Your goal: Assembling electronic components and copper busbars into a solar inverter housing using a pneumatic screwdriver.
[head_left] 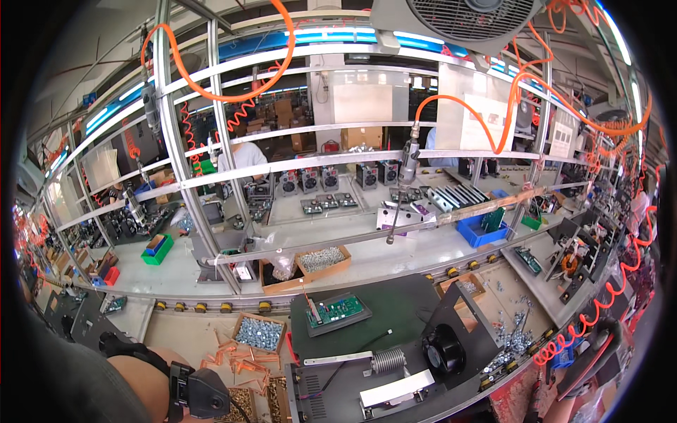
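Bench mat [395,296] held black chassis [423,359]; left forearm [151,381] visible only, hands' state indeterminate—best approached squarely, avoiding loose screws [511,338].

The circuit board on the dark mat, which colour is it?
Green. The circuit board shows best in the head view, near the centre.

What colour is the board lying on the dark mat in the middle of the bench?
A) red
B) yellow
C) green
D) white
C: the circuit board on the dark mat is green, studded with small parts.
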`<state>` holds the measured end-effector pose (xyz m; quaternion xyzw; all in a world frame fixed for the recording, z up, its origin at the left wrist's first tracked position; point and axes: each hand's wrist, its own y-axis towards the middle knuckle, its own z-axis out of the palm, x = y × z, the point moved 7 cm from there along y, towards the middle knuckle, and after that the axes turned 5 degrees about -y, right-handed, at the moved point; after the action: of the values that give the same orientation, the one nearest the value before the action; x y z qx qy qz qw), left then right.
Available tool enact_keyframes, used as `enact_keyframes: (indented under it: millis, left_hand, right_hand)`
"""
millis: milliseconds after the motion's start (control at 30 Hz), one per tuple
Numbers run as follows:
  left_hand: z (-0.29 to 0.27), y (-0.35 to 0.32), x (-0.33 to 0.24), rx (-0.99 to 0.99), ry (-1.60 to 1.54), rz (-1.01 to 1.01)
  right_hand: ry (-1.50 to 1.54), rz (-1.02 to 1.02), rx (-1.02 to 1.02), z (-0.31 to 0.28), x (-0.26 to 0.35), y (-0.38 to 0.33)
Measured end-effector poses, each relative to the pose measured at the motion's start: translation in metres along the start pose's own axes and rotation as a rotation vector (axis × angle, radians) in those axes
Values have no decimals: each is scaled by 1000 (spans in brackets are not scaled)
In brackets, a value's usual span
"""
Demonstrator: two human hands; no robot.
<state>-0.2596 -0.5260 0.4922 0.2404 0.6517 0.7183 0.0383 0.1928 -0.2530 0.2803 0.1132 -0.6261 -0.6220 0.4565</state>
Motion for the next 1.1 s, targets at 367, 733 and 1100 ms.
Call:
enact_keyframes:
  millis: [367, 733, 1100]
  left_hand:
    - [18, -235, 30, 227, -51, -756]
    - [-85, -675, -3, 774, 216, -2021]
    - [-107, -710, -61, 912, 274, -2070]
  right_hand:
    - [811, 378, 724, 113, 42, -168]
    - [717, 914, 1765, 254, 155, -501]
    - [544, 471, 1828, 258, 182, -514]
